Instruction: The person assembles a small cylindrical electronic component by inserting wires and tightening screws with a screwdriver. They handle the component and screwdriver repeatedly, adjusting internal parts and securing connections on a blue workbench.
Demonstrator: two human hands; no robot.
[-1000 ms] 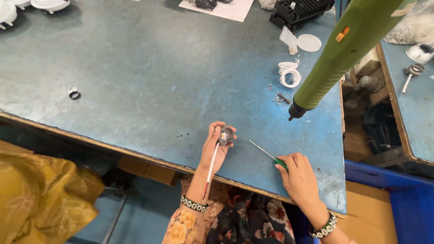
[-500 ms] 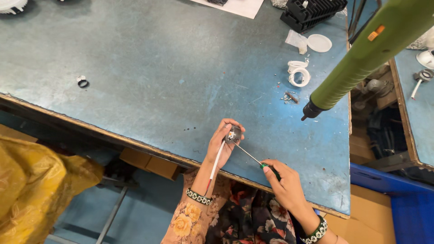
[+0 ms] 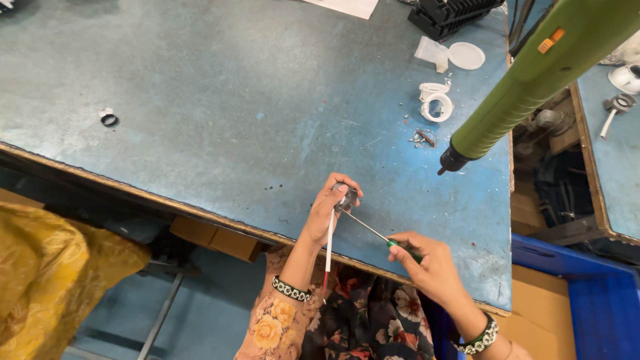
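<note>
Comparing with the moment before, we see that our right hand [image 3: 427, 267] has brought the thin screwdriver with the green handle [image 3: 373, 233] from the desk surface up to the small grey metal part [image 3: 345, 197], and its tip now touches that part. We judge from this that the work on the part is beginning and not yet finished. The part is near the front edge of the worn blue desk [image 3: 200, 100], and the fingers of our left hand [image 3: 330, 210] are closed around it. A white and red wire [image 3: 329, 243] hangs down from it over the wrist. The fingers of the right hand are closed on the green handle.

Well apart, on the right, lie a white plastic ring [image 3: 437, 105], a round white cap [image 3: 466, 56], some small dark scraps [image 3: 423, 137] and a black ribbed block [image 3: 453, 13]. A small dark ring [image 3: 109, 119] lies far on the left. The big green power screwdriver [image 3: 533, 73] hangs above the right side of the desk, near but not touching our hands. Nothing blocks the part itself.
</note>
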